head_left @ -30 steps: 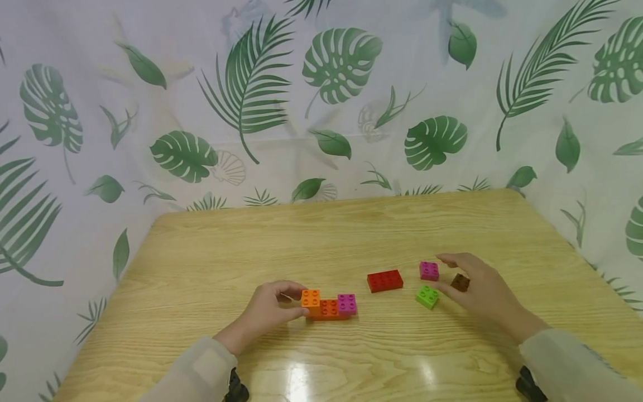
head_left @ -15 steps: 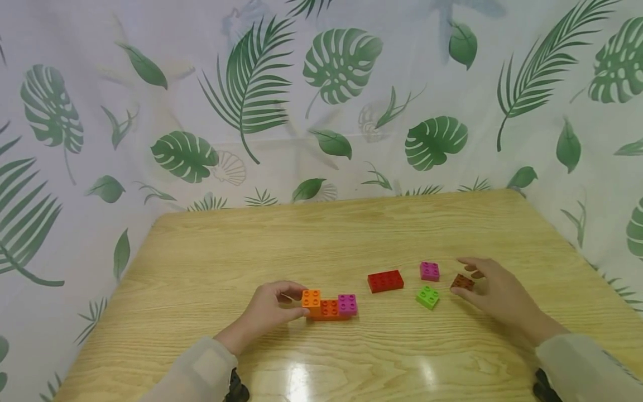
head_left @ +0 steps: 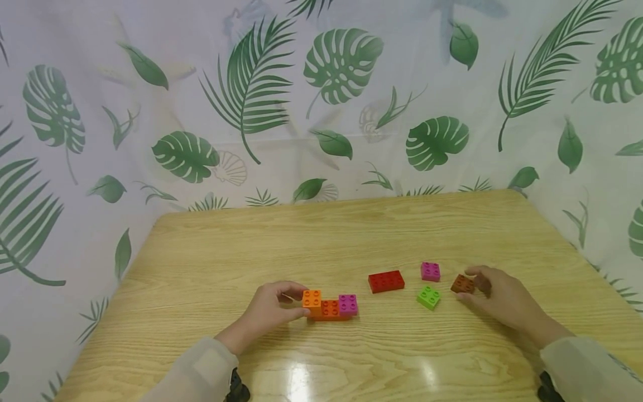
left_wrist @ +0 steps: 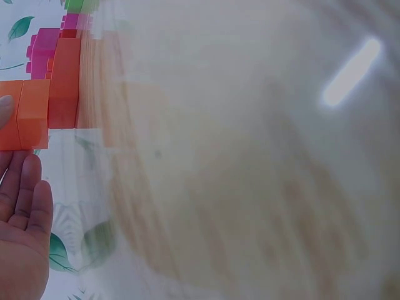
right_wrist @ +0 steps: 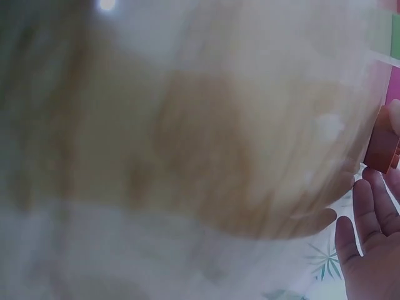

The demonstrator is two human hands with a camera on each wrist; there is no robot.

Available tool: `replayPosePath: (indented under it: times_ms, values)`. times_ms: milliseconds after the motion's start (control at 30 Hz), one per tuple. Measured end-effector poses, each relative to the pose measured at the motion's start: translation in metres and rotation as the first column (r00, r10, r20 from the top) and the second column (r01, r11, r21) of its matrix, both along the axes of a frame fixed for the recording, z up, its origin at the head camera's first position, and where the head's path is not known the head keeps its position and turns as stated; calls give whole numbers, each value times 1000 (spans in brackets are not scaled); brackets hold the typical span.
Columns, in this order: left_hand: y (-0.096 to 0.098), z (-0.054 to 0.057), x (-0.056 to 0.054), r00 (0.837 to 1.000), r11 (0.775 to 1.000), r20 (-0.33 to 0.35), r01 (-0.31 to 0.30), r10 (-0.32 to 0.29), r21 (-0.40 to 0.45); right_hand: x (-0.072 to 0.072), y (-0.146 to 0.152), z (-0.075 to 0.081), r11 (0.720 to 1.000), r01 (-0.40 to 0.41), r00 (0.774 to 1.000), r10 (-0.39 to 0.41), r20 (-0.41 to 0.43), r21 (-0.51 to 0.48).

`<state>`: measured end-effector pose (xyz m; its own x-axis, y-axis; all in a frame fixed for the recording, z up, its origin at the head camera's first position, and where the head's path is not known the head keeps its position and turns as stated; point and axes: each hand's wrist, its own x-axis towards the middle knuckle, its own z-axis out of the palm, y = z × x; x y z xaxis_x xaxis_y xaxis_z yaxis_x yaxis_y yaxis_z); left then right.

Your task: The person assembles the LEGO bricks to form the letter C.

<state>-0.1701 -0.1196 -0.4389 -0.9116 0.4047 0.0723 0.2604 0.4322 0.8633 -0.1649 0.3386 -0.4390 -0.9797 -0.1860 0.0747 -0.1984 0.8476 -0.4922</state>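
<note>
My left hand (head_left: 275, 306) pinches the light orange brick (head_left: 312, 302) between thumb and fingers. That brick stands on the left end of a longer red-orange brick (head_left: 330, 309), whose right end bears a magenta brick (head_left: 348, 304). In the left wrist view, the thumb lies on the light orange brick (left_wrist: 31, 115) and fingers are below it. At the right, my right hand (head_left: 502, 298) has thumb and forefinger on opposite sides of a small brown brick (head_left: 462, 283) on the table. In the right wrist view, the thumb touches the brown brick (right_wrist: 382, 147), with fingertips just beneath.
Between the hands lie a red brick (head_left: 386, 281), a second magenta brick (head_left: 430, 271) and a lime green brick (head_left: 428, 297). They rest on a wooden table (head_left: 281, 240). A leaf-patterned cloth (head_left: 281, 184) hangs along the table's back and sides.
My right hand has moved right, away from the green and magenta bricks, to the brown brick, and its fingers have closed in around it. The left hand has kept its hold.
</note>
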Motion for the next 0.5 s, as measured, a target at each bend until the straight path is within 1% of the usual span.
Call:
replayPosePath:
  times_ms: [200,367,500]
  values:
    - [0,0,0,1000,1000,3,1,-1,-7,0,0,1,1000,0,1000,0,11,9]
    - [0,2,1,1000,1000,11,3,-3,-4,-1,1,3,1000,-5,1000,6,-31,8]
    - [0,3,2,1000,1000,11,7,-7,-3,-4,-1,9,1000,10,998,-11,-61,-8]
